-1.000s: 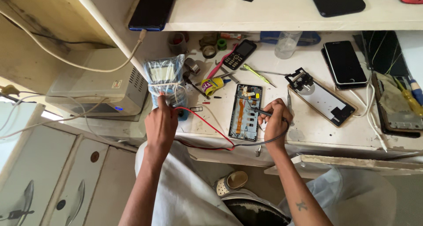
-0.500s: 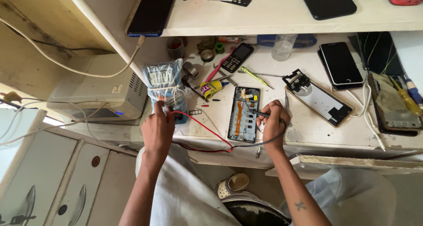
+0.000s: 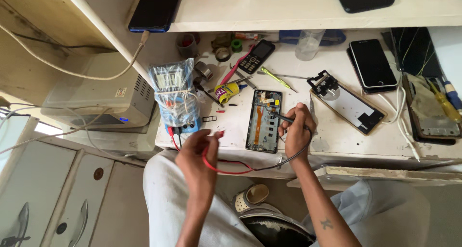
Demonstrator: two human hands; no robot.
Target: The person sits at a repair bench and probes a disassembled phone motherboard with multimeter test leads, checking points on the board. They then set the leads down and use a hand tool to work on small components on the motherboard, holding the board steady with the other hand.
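An opened phone (image 3: 263,120) lies on the white workbench (image 3: 332,141) with its circuit board and orange flex cable exposed. My right hand (image 3: 296,134) grips a black test probe (image 3: 281,117) whose tip touches the phone's upper right part. My left hand (image 3: 198,153) is off the bench edge, pinching the red probe lead (image 3: 222,168), which loops down in front of the bench. Both leads run from a blue multimeter (image 3: 175,98) wrapped in a clear plastic bag at the bench's left end.
A small black keypad phone (image 3: 256,56), a yellow glue tube (image 3: 227,91), tweezers, a green tool (image 3: 275,78), another opened phone (image 3: 349,103), a black smartphone (image 3: 372,63) and screwdrivers (image 3: 445,99) lie around. A grey box (image 3: 91,90) sits left; a shelf (image 3: 308,6) hangs above.
My left hand has pulled back from the multimeter toward me, bringing the red lead with it. My right hand has stayed on the opened phone with the black probe.
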